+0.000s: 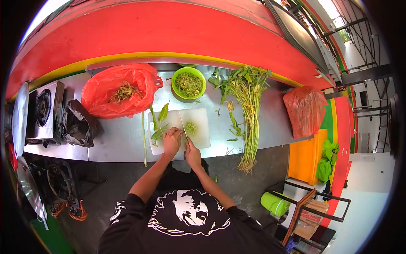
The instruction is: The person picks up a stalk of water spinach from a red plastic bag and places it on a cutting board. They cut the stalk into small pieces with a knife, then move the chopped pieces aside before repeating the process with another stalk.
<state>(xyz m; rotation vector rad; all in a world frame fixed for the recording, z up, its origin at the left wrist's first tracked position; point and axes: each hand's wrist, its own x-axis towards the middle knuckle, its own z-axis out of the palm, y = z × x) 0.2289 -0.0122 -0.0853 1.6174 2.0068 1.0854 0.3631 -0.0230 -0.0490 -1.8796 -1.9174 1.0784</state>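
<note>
My right hand (193, 155) is closed around the handle of a knife (183, 123). Its blade points away from me over a white cutting board (202, 116). Just left of the blade, my left hand (171, 140) has its fingers closed on leafy green stems, whose leaves (163, 112) spread over the board's left side. A small heap of chopped greens (191, 128) lies right of the blade. Behind the board stands a green bowl (174, 91) full of chopped greens (188, 84). One long pale stem (144, 137) lies along the board's left edge.
A bundle of long-stemmed greens (248, 110) lies to the right, roots over the table's front edge. An open red plastic bag (96, 99) holds scraps (125, 92). Leftward are a black bag (78, 125) and gas stove (44, 108); another red bag (305, 111) sits far right.
</note>
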